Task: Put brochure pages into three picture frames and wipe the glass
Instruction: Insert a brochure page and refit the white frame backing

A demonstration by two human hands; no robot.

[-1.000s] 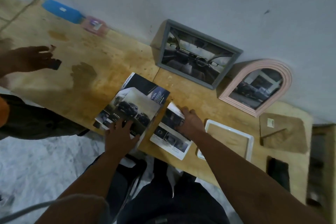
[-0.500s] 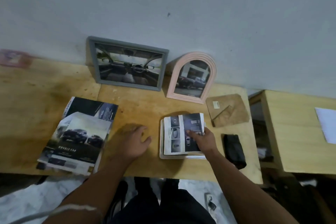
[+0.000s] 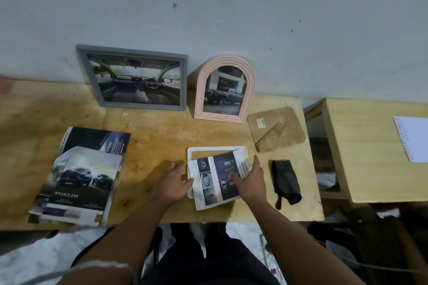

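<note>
A white frame lies flat near the table's front edge. A brochure page with small car pictures lies askew across it. My left hand touches the page's left edge with straight fingers. My right hand rests on the page's right side, fingers spread. A grey frame with a dashboard picture and a pink arched frame with a truck picture lean on the wall. The car brochure lies at the left.
A brown backing board with its stand lies right of the pink frame. A black folded cloth sits right of my right hand. A second wooden table with a white paper stands further right.
My right hand carried the page from beside the brochure over the white frame. My left hand left the brochure and came to the page's left edge. The view swung right.
</note>
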